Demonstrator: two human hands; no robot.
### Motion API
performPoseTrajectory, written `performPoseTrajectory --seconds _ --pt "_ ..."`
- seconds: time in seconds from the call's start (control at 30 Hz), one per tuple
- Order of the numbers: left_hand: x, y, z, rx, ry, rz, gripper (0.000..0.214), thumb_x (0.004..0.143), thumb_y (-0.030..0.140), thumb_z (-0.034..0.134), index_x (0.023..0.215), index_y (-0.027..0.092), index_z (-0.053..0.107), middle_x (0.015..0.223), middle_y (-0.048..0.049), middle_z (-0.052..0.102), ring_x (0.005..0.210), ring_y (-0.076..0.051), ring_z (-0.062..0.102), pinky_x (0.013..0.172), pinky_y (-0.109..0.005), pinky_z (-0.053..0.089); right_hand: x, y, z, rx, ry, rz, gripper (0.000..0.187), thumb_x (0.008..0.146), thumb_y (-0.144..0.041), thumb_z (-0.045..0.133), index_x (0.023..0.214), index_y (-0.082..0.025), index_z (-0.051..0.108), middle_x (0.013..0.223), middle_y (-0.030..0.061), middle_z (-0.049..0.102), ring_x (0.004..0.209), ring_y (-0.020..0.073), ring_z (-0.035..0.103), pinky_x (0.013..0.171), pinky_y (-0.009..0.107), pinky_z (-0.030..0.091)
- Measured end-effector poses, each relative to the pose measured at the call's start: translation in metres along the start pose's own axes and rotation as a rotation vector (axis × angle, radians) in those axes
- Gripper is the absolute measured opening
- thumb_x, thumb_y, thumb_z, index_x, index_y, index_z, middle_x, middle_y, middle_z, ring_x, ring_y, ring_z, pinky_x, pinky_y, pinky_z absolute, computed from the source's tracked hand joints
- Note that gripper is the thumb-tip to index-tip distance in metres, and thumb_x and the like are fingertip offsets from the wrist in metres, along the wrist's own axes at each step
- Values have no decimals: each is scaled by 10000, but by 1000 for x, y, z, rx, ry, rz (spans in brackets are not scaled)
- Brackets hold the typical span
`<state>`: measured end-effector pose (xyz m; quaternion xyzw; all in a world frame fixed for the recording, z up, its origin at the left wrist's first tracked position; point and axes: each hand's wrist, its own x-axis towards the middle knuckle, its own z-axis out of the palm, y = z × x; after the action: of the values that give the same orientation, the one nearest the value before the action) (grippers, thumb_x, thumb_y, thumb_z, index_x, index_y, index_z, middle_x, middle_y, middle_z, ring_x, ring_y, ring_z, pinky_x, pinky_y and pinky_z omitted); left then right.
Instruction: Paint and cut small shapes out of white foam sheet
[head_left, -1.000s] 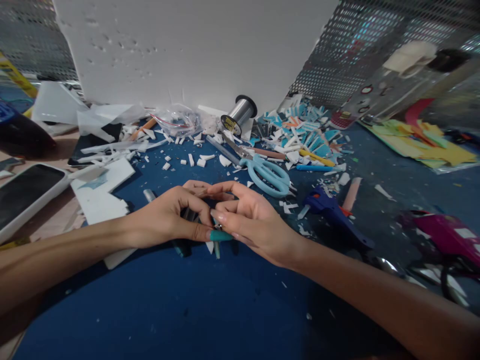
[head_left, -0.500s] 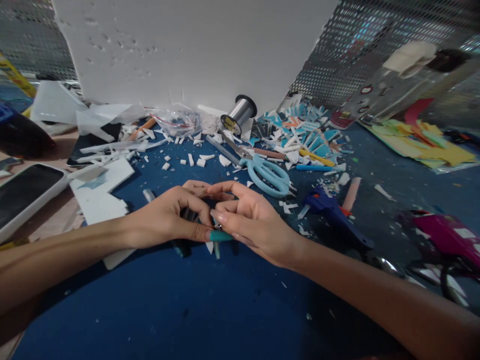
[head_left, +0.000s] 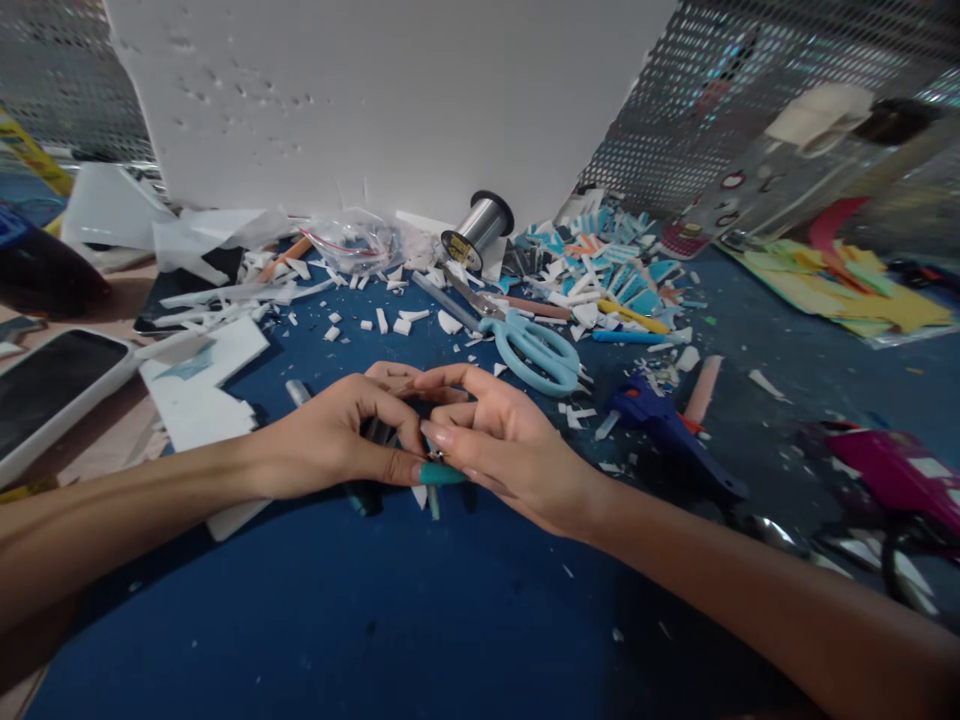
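My left hand point(head_left: 337, 440) and my right hand point(head_left: 504, 445) meet over the blue mat point(head_left: 375, 610), fingertips pinched together. Between them is a small teal-handled tool point(head_left: 439, 474) with a metal tip, and a dark part shows under my left fingers. Both hands are closed on it. Small white pieces point(head_left: 421, 496) lie just below the fingers. Exactly how the tool is held is hidden by the fingers.
Light blue scissors point(head_left: 534, 345) lie behind the hands, a wire spool point(head_left: 478, 228) farther back, a blue glue gun point(head_left: 667, 430) to the right. White foam board point(head_left: 390, 100) stands at the back. A phone point(head_left: 52, 385) and foam scraps point(head_left: 202, 390) lie left; coloured paper point(head_left: 855, 285) right.
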<state>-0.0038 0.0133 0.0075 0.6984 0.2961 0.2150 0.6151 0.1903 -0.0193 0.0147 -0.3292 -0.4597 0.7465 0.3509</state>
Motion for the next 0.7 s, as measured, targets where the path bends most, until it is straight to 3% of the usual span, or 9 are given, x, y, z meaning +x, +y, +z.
performPoseTrajectory --seconds 0.23,0.53,0.7 --pt "1 -1 -1 40 22 21 166 767 279 797 622 221 742 780 -23 705 1017 -245 548 869 -382 375 1 1 -1 1 1 11 307 820 -154 664 1074 -181 496 596 -109 523 465 38 315 452 199 226" --pt "1 -1 0 -4 1 0 170 769 273 790 620 211 736 727 -16 681 917 -228 571 804 -356 411 0 1 0 3 8 9 297 820 -144 664 1066 -178 501 603 -107 534 465 32 318 445 186 230" --pt "0 0 0 32 11 10 162 767 278 792 620 227 745 746 -17 696 984 -243 572 832 -368 395 0 0 0 -14 12 29 295 831 -156 655 1080 -181 498 603 -101 531 472 40 328 452 190 238"
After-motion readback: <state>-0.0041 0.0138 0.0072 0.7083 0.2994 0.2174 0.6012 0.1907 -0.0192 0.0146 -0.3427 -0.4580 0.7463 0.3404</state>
